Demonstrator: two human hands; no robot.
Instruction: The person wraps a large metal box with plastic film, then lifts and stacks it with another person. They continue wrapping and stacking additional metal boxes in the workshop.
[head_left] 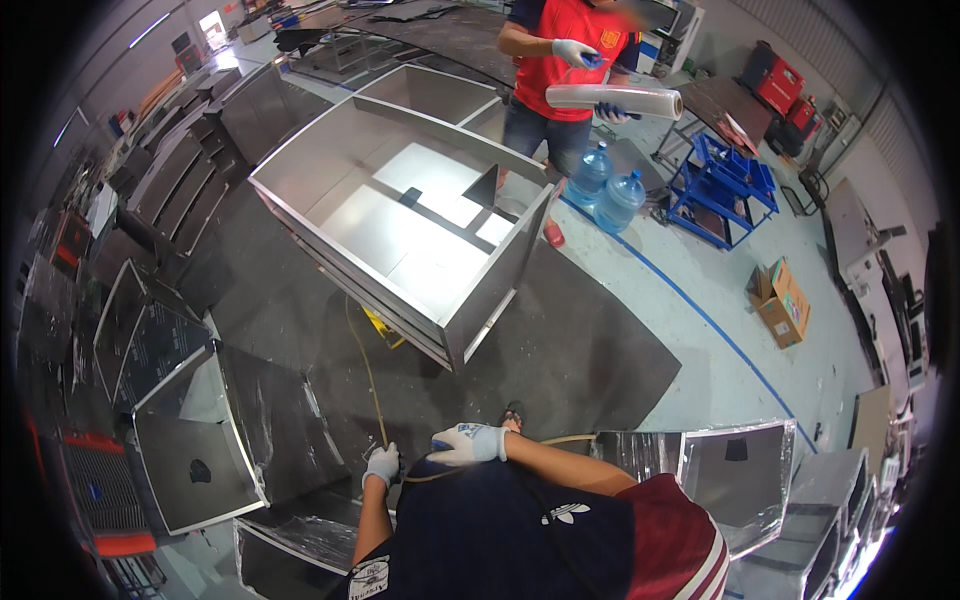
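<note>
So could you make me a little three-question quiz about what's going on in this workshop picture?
1. True or false: both of the wearer's hands, the left hand and the right hand, wear light work gloves.
2. What does the person in the red shirt hold? A) a roll of clear wrap B) a hammer C) a broom
3. Fill in: the yellowish hose runs from the left hand toward the large open ______ cabinet.

Key: 1 true; 2 A; 3 steel.
</note>
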